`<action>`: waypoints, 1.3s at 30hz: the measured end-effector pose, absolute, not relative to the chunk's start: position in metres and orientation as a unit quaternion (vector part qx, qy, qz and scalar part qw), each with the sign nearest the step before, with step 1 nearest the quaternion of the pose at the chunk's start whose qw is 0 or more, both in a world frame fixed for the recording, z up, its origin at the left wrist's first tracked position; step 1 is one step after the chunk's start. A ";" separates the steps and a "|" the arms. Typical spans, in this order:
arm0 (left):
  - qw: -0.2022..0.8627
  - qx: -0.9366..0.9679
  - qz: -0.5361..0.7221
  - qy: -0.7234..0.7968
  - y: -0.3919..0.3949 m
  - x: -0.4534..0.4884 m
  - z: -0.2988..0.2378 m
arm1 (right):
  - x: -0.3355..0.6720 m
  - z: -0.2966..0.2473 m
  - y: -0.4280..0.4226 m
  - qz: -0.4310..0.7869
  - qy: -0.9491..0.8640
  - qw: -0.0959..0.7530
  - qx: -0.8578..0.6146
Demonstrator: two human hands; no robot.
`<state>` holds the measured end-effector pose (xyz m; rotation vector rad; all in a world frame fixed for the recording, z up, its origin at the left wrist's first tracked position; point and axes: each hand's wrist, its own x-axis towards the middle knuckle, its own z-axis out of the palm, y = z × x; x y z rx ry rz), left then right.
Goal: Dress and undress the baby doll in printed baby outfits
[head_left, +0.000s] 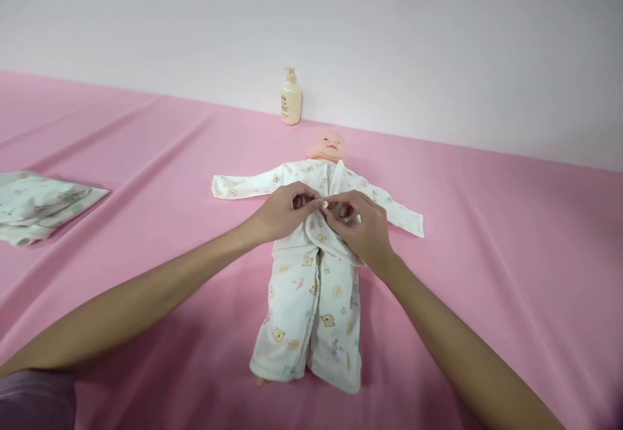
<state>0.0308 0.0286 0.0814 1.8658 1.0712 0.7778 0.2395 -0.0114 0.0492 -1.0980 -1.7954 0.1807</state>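
A baby doll lies on its back, dressed in a white printed jacket and matching trousers. Over the doll's chest, my left hand pinches the jacket's front edge beside a small pale button. My right hand meets it from the other side, thumb and forefinger closed on the jacket front by that button. Below my fingers the lower flap of the jacket hangs loose and curved. Both sleeves are spread outward. One foot tip shows under the left trouser leg.
A cream pump bottle stands behind the doll's head, close to the white wall. Folded printed cloth lies at the far left. A pink sheet with several creases covers the surface.
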 end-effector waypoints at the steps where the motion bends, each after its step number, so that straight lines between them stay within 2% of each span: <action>1: 0.417 0.739 0.312 0.427 0.028 0.031 0.081 | 0.239 0.049 -0.012 0.067 -0.737 0.493 -0.457; 13: 0.431 0.716 0.313 0.451 0.024 0.032 0.083 | 0.236 0.059 -0.014 0.100 -0.721 0.472 -0.498; 32: 0.525 0.663 0.299 0.442 0.025 0.030 0.088 | 0.239 0.042 -0.008 0.245 -0.659 0.539 -0.464; 39: 0.487 0.690 0.297 0.446 0.027 0.030 0.085 | 0.238 0.043 -0.010 0.238 -0.656 0.538 -0.473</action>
